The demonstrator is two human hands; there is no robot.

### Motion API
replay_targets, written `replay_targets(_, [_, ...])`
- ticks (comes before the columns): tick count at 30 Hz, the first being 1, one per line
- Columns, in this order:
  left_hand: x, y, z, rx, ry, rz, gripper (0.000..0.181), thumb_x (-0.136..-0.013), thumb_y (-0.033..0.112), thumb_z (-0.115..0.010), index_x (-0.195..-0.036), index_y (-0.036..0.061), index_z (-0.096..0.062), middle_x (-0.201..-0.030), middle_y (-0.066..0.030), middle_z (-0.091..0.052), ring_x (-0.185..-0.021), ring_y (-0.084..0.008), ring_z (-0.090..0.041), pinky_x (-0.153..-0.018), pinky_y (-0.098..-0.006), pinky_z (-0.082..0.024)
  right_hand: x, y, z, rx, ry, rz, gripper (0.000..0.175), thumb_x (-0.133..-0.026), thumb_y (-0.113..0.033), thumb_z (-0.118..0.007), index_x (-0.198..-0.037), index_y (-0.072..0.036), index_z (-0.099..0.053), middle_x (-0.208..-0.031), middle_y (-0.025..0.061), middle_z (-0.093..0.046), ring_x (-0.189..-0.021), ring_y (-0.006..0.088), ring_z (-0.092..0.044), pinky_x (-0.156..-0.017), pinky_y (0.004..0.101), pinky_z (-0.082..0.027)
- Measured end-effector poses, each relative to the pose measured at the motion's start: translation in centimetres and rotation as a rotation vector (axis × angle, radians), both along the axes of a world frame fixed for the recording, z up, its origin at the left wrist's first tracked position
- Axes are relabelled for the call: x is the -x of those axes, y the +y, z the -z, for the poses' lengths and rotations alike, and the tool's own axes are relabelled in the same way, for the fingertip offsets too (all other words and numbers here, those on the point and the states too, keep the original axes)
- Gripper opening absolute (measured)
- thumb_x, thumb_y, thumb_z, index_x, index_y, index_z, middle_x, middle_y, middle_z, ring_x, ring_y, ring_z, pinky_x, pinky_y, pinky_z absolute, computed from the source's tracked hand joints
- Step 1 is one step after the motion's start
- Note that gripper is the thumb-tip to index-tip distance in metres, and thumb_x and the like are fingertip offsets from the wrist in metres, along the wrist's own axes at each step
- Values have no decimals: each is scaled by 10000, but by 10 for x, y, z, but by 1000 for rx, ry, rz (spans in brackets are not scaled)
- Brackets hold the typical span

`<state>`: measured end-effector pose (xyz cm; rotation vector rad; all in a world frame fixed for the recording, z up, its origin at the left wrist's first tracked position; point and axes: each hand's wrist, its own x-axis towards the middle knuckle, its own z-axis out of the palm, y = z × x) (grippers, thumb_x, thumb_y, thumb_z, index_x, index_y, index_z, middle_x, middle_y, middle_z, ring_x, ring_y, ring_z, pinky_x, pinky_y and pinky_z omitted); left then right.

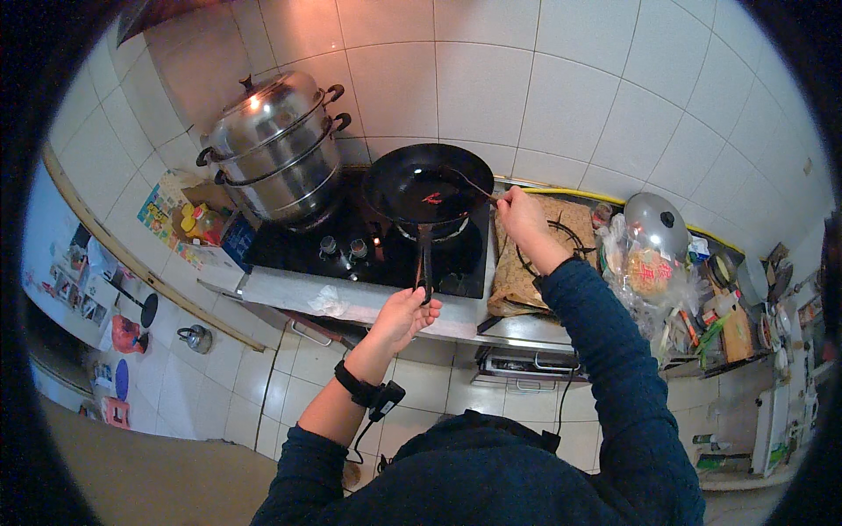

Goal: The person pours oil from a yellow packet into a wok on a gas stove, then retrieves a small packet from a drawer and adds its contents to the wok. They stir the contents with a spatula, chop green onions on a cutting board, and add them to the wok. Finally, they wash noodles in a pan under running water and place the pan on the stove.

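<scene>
A black frying pan (pixel 454 197) rests on the right burner of a black glass gas hob (pixel 309 253). Small red pieces, too small to identify, show inside it. My left hand (pixel 404 319) is at the end of the pan's handle (pixel 424 256), its thumb near the tip; whether the fingers close on it is unclear. My right hand (pixel 523 214), at the pan's right rim, is closed on the handle of a thin utensil (pixel 475 185); its far end reaches into the pan and is hard to make out.
A steel steamer pot (pixel 279 158) stands on the left burner, beside a box of bottles (pixel 204 223). Right of the hob lie a patterned cloth-like cover (pixel 526 276) with a black metal ring, a domed lid (pixel 651 223), plastic bags, green onions (pixel 710 338) and a wooden board (pixel 737 335).
</scene>
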<state>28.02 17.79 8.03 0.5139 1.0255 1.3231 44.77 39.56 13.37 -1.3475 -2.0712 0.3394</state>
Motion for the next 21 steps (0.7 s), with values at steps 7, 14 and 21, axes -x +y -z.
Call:
replay_targets(7, [-1, -2, -1, -12, 6, 15, 180, -931, 212, -433, -964, 44, -489, -848, -90, -591, -723, -144, -562, -647, -256, -482, -11, -10, 1, -22, 28, -26, 206, -819, -240, -548, -867, -39, -540, -771, 204, -613, -750, 383, -592, -658, 471, -469])
replay_targets(14, [0, -2, 3, -31, -6, 22, 204, -923, 252, -455, -960, 55, -491, -860, -100, -581, -735, -156, -543, -643, -266, -468, -15, -20, -1, -58, 12, 14, 197, -813, -240, -555, -877, -55, -533, -743, 192, -614, -718, 380, -596, -626, 478, -472])
replay_targets(21, [-2, -7, 3, 2, -10, 3, 289, -913, 331, -462, -957, 46, -451, -889, -135, -571, -766, -177, -550, -665, -277, -462, -17, -27, 3, -99, -24, -31, 188, -822, -220, -538, -878, -41, -516, -720, 192, -610, -670, 381, -593, -590, 473, -473])
